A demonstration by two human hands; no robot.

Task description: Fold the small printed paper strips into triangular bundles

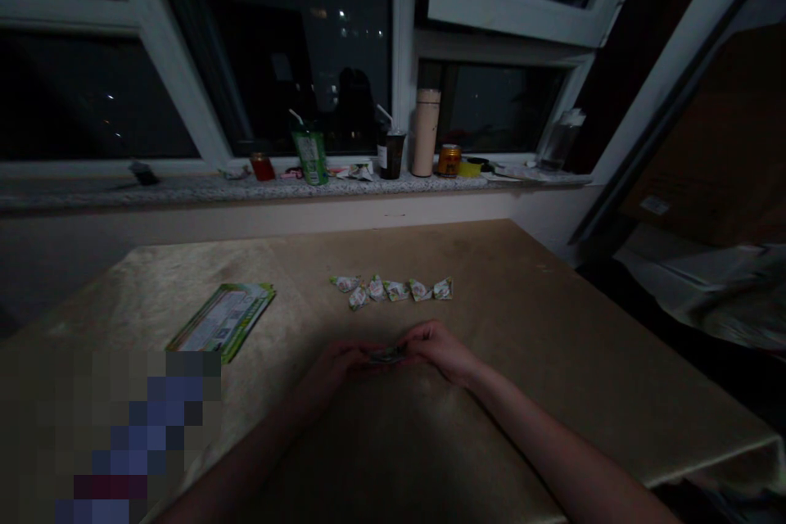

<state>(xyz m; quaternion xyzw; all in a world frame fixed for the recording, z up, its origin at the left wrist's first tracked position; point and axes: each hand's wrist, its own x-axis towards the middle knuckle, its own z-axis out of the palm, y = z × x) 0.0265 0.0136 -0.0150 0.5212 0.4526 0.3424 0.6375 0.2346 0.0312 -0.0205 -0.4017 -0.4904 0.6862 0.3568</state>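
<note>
My left hand and my right hand meet over the tan table, both pinching one small wrapped candy between their fingertips. The candy is dim and mostly hidden by the fingers. Just beyond the hands, several more wrapped candies in green and white wrappers lie in a short row on the table. A flat green and white packet lies to the left of my left hand.
A stone windowsill runs along the back, holding a green drink carton, a dark cup with a straw, a tall beige flask, a red can, an orange can. Dark windows behind. Cluttered bags lie at right.
</note>
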